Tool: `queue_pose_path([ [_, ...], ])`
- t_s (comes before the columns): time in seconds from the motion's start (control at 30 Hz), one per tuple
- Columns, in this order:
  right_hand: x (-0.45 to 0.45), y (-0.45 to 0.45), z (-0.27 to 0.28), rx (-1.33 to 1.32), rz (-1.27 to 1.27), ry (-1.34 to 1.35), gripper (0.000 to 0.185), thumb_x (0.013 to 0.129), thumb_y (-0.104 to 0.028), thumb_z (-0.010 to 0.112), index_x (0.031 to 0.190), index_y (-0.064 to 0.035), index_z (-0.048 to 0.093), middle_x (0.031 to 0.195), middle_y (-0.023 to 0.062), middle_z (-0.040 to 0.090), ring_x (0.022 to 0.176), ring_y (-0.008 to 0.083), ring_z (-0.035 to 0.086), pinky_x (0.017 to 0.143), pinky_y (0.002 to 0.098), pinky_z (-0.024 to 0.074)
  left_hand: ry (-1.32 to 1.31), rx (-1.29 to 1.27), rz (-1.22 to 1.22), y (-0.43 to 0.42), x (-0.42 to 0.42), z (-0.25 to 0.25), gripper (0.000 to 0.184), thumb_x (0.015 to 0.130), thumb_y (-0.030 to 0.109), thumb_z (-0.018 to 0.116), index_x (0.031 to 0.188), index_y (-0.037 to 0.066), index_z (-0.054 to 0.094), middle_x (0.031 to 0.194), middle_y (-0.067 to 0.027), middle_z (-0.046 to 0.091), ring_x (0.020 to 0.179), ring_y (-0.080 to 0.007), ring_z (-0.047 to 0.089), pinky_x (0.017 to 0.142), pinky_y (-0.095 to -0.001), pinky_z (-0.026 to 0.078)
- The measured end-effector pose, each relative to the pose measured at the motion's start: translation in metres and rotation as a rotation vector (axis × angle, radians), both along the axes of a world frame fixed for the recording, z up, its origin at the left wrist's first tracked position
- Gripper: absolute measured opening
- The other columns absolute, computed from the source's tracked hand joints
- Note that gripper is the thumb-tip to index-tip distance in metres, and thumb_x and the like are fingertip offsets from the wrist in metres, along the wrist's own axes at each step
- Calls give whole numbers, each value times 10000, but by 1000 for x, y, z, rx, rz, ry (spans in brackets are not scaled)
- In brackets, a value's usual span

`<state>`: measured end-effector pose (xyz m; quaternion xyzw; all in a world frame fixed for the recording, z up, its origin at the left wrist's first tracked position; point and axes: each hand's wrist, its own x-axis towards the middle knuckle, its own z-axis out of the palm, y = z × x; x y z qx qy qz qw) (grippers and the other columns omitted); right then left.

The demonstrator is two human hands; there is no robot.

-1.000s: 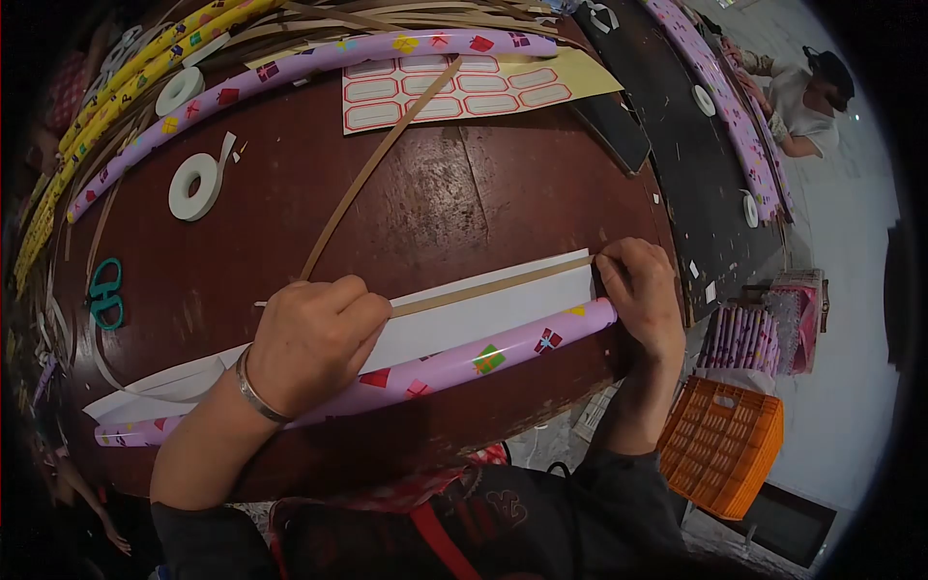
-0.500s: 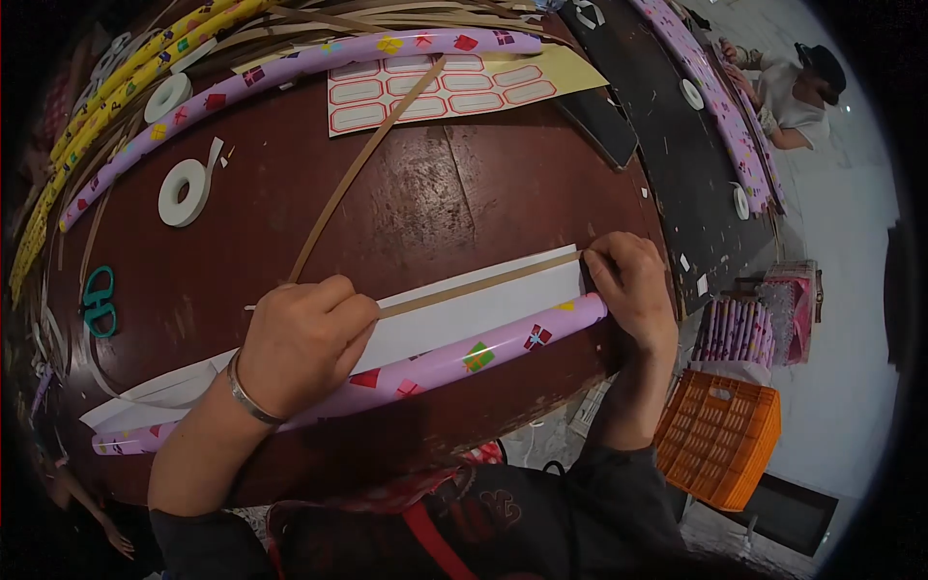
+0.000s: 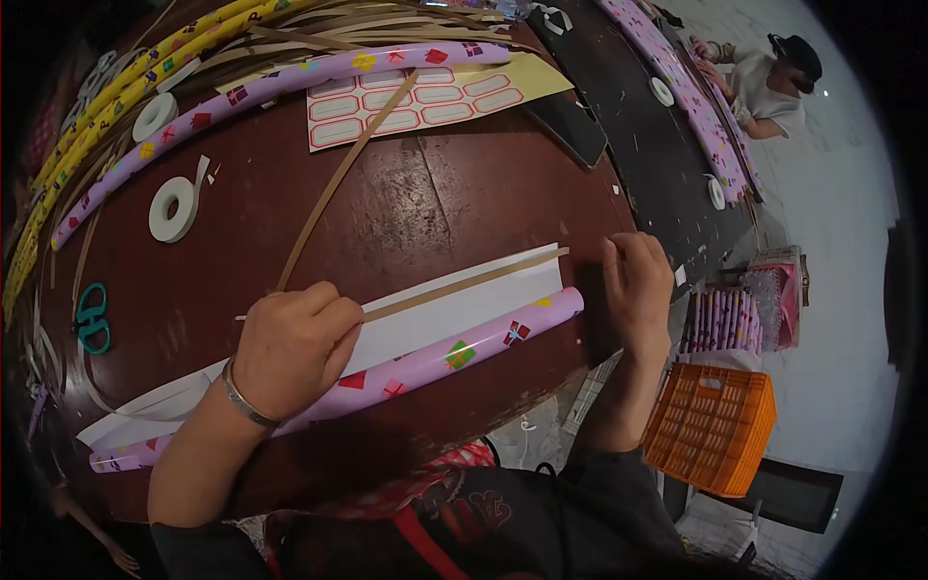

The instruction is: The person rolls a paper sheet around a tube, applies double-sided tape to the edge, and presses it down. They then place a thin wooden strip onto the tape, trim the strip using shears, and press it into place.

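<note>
My left hand (image 3: pixel 295 338) is closed, pinching a narrow brown strip (image 3: pixel 464 290) that lies along the white inner side of a sheet of gift wrap. The rest of that lilac wrapping paper roll (image 3: pixel 459 356), printed with gift boxes, runs below the strip toward me. Off the strip's right end, my right hand (image 3: pixel 640 285) hangs in the air with its fingers loosely bent and nothing visible in them. Another loose brown strip (image 3: pixel 338 179) slants from near my left hand up to a sheet of red-framed labels (image 3: pixel 425 106).
Two white tape rolls (image 3: pixel 174 210) and green-handled scissors (image 3: pixel 94 319) lie at left. Another lilac roll (image 3: pixel 290 82), yellow rolls (image 3: pixel 126 92) and a dark phone (image 3: pixel 575 130) lie farther back. An orange crate (image 3: pixel 710 425) stands at right; a person (image 3: pixel 768 87) is beyond.
My right hand has let go of the strip's right end and moved slightly right, away from the paper. My left hand still pinches the strip. The view has shifted a little.
</note>
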<state>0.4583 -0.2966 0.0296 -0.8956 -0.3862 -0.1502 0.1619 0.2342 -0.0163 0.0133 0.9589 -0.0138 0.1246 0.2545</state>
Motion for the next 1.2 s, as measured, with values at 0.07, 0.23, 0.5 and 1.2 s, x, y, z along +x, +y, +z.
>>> queue_pose_path([
  [0.07, -16, 4, 7, 98, 35, -62, 83, 830, -56, 696, 852, -6, 634, 808, 145, 624, 754, 341, 596, 678, 429, 475, 2, -2, 2, 0, 0, 0, 71, 781, 54, 686, 784, 65, 616, 702, -86, 532, 582, -273, 592, 524, -383, 477],
  [0.23, -53, 24, 2, 64, 381, 53, 233, 780, -128, 769, 945, -8, 656, 982, 150, 679, 929, 340, 645, 826, 419, 523, 13, -10, 5, 1, -1, 0, 63, 781, 48, 689, 811, 54, 633, 723, -91, 561, 601, -284, 605, 542, -380, 490],
  [0.5, -65, 26, -13, -208, 390, 100, 556, 839, -444, 693, 1198, -24, 619, 1278, 150, 622, 1232, 330, 556, 1029, 554, 411, 15, -24, 10, 0, -3, -2, 62, 781, 41, 691, 826, 45, 649, 746, -101, 589, 628, -295, 620, 571, -376, 507],
  [1.2, -110, 81, -17, -157, 750, 101, 531, 832, -441, 702, 1136, -11, 638, 1264, 170, 619, 1205, 342, 564, 997, 503, 434, -48, -25, 30, 2, -5, -11, 89, 797, 116, 683, 788, 81, 601, 760, -81, 595, 673, -313, 644, 583, -429, 525],
])
